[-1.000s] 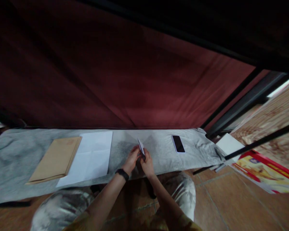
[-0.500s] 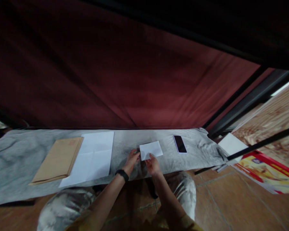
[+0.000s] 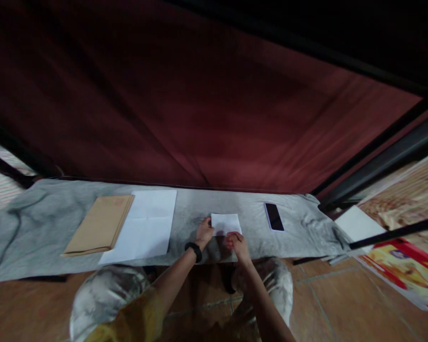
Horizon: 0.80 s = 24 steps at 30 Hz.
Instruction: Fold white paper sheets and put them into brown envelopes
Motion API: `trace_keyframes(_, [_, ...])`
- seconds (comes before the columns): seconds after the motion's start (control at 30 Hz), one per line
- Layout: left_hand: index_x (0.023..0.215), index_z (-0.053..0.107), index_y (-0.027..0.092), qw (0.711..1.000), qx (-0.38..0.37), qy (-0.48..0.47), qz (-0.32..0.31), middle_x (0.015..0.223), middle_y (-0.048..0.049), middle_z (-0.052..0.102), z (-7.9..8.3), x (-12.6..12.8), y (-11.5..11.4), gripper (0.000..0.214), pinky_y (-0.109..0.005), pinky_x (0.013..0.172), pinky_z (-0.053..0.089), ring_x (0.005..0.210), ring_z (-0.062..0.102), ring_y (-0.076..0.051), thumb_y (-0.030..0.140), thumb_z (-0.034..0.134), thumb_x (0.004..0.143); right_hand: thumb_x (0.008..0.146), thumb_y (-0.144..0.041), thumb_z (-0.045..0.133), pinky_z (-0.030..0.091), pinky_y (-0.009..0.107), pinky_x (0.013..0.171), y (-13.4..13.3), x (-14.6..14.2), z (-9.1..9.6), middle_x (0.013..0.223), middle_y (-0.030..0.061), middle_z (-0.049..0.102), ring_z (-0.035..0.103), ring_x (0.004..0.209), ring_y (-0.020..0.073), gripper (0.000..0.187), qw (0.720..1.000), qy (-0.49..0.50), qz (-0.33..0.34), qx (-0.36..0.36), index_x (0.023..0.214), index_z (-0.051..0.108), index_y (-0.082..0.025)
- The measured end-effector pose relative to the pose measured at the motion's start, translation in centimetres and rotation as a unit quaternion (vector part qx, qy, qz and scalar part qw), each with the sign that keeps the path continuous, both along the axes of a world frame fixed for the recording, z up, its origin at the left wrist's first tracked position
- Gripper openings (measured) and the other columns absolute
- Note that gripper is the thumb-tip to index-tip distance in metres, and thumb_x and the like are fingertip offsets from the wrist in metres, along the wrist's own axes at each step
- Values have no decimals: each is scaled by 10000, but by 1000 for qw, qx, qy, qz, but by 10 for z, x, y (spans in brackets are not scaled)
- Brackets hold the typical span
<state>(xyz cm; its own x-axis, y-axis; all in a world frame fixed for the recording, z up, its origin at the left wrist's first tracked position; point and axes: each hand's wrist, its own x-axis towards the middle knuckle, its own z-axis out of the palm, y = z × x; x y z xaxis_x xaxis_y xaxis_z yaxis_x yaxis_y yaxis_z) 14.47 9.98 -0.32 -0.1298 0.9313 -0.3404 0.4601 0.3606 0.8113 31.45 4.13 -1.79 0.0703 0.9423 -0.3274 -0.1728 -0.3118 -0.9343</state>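
Observation:
A small folded white paper (image 3: 226, 222) lies on the grey cloth (image 3: 39, 223) in front of me. My left hand (image 3: 204, 232), with a black band on the wrist, grips the paper's left edge with bent fingers. My right hand (image 3: 236, 241) pinches its near edge, fingers curled. Both hands rest low on the cloth.
A large white sheet (image 3: 146, 225) and a brown envelope (image 3: 100, 224) lie to the left on the cloth. A black phone (image 3: 274, 216) lies to the right. A dark red curtain (image 3: 199, 109) hangs behind. Another white sheet (image 3: 358, 223) and a colourful poster (image 3: 406, 266) are on the tiled floor at right.
The folded paper went from standing on edge between my fingers to lying flat on the cloth. My hands shifted to its left and near edges. The camera view drifted.

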Motion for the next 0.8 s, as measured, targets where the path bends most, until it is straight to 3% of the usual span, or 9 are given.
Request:
trace_keyframes(0.07, [1258, 629, 166, 1000, 4, 24, -14, 938, -67, 750, 2, 1, 0, 460, -250, 758, 501, 877, 699, -188, 89, 624, 804, 851, -337, 609, 477, 470, 1062, 7, -2, 2, 1092, 87, 745, 652, 1134, 266, 243, 996, -73, -16, 52, 1036, 716, -221])
trace_keyframes(0.13, [1244, 630, 163, 999, 11, 40, -24, 971, -77, 751, 3, 2, -1, 433, -257, 786, 500, 900, 696, -188, 77, 597, 821, 913, -319, 535, 373, 465, 1177, 16, -8, 2, 1340, 88, 662, 544, 1319, 251, 343, 969, -196, 9, 148, 1207, 691, -235])
trace_keyframes(0.27, [1193, 643, 162, 997, 28, 53, -38, 1007, -76, 747, 5, 1, -5, 399, -257, 826, 501, 913, 688, -173, 44, 564, 820, 1010, -247, 347, 348, 480, 1206, 29, -21, -8, 1504, 102, 543, 438, 1436, 232, 464, 828, -449, 102, 319, 1397, 599, -204])
trace_keyframes(0.4, [1126, 673, 159, 997, 46, 51, -41, 952, -73, 747, 8, -2, -12, 368, -277, 841, 511, 893, 690, -177, 34, 558, 799, 1031, -220, 315, 328, 481, 1206, 30, -27, -24, 1550, 114, 496, 400, 1466, 238, 495, 741, -553, 165, 344, 1478, 526, -185])
trace_keyframes(0.47, [1083, 696, 169, 997, 57, 47, -37, 929, -76, 748, 10, -5, -18, 349, -299, 840, 518, 875, 696, -187, 38, 563, 789, 1044, -280, 351, 290, 509, 1212, 27, -28, -30, 1587, 116, 445, 363, 1487, 263, 489, 718, -582, 183, 334, 1504, 496, -201])
trace_keyframes(0.57, [1003, 733, 207, 996, 79, 43, -18, 907, -108, 748, 16, -17, -26, 291, -333, 836, 523, 856, 708, -210, 65, 585, 796, 1052, -368, 377, 250, 543, 1214, 24, -31, -36, 1632, 104, 372, 306, 1514, 292, 498, 706, -603, 191, 320, 1523, 471, -239])
trace_keyframes(0.67, [1000, 741, 231, 992, 112, 57, 24, 1008, -153, 742, 27, -57, -32, 272, -356, 917, 509, 955, 704, -240, 86, 627, 801, 1053, -399, 370, 234, 556, 1214, 23, -32, -39, 1642, 102, 353, 291, 1519, 307, 507, 698, -613, 187, 321, 1527, 467, -246])
trace_keyframes(0.8, [1218, 647, 171, 975, 148, 116, 118, 1309, -177, 632, 51, -160, -38, 372, -427, 1142, 376, 1261, 568, -299, 163, 594, 850, 1055, -397, 337, 226, 536, 1219, 23, -32, -43, 1639, 86, 363, 306, 1512, 294, 515, 673, -638, 180, 329, 1537, 450, -252])
